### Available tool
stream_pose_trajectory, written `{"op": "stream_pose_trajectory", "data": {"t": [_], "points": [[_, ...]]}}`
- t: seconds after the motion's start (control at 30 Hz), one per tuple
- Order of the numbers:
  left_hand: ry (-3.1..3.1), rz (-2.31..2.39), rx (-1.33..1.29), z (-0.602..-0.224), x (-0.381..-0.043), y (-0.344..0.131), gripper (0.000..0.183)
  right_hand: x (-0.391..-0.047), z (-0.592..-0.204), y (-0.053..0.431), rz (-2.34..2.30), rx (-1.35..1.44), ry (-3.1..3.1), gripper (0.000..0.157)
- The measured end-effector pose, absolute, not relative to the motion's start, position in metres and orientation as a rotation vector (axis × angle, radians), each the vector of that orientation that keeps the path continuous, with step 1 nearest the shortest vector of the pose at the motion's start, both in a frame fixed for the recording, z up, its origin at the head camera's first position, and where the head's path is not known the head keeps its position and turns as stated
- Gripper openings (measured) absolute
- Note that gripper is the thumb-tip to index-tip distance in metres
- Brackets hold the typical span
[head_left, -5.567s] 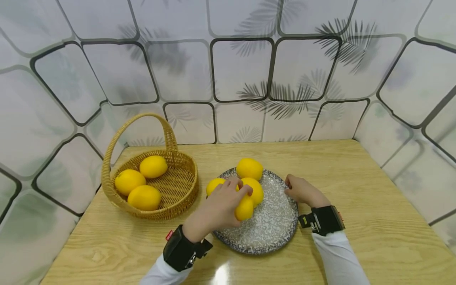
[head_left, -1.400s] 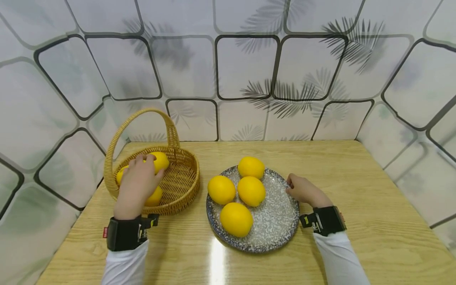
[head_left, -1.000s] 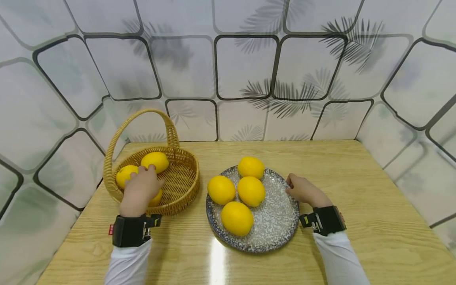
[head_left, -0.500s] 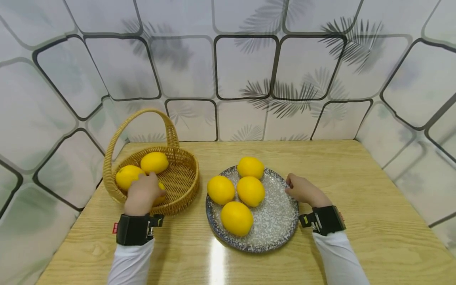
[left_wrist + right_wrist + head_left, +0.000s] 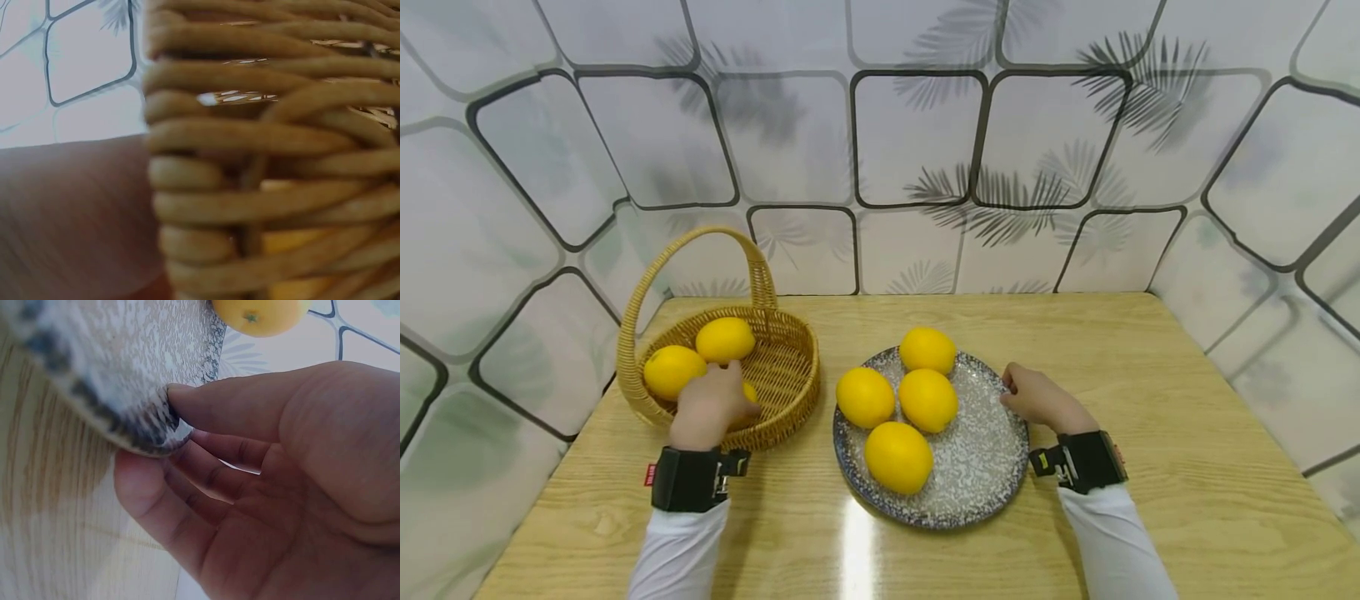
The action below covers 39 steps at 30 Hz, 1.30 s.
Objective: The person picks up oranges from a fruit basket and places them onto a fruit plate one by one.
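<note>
In the head view my left hand (image 5: 713, 402) reaches over the front rim of a wicker basket (image 5: 797, 417), its fingers and thumb around a yellow lemon (image 5: 749, 393) that it mostly covers. Two more lemons lie in the basket, one at the left (image 5: 673, 372) and one behind (image 5: 726, 340). The left wrist view shows mostly the basket's woven wall (image 5: 250, 137), which hides the fingers. My right hand (image 5: 1041, 400) pinches the right rim of a speckled grey plate (image 5: 977, 467). In the right wrist view the thumb (image 5: 219, 406) lies on top of that rim, with fingers beneath.
Several lemons sit on the plate's left half: a front one (image 5: 898, 457), a left one (image 5: 865, 397), a middle one (image 5: 928, 401) and a back one (image 5: 928, 350). The basket's tall handle (image 5: 647, 292) arches over its left side. A patterned wall (image 5: 917, 142) borders the wooden table (image 5: 1150, 400).
My left hand put a lemon on the plate's front, moved left to the basket, then slid down from the back lemons onto the front one. The right hand has stayed on the rim.
</note>
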<state>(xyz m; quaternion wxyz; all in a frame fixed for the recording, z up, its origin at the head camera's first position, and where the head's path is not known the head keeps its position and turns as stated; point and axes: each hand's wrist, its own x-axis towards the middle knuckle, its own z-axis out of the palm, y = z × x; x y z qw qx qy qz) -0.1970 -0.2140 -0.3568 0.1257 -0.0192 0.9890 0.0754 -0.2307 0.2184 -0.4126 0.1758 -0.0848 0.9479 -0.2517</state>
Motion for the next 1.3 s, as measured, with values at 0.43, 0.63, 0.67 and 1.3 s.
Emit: {"op": "stream_pose_trajectory", "data": {"t": [0.43, 0.63, 0.67, 1.3], "points": [[2.969, 0.315, -0.092, -0.368, -0.206, -0.211, 0.075, -0.233, -0.413, 0.22, -0.699, -0.268, 2.696, 0.019], [3.088, 0.438, -0.072, -0.367, -0.211, -0.205, 0.081, -0.233, -0.412, 0.221, -0.712, -0.298, 2.7, 0.018], [3.099, 0.448, -0.068, -0.366, -0.211, -0.205, 0.081, -0.233, -0.412, 0.221, -0.712, -0.3, 2.699, 0.018], [3.2, 0.546, 0.188, -0.352, -0.21, -0.172, 0.066, -0.23, -0.414, 0.223, -0.746, -0.282, 2.687, 0.022]]}}
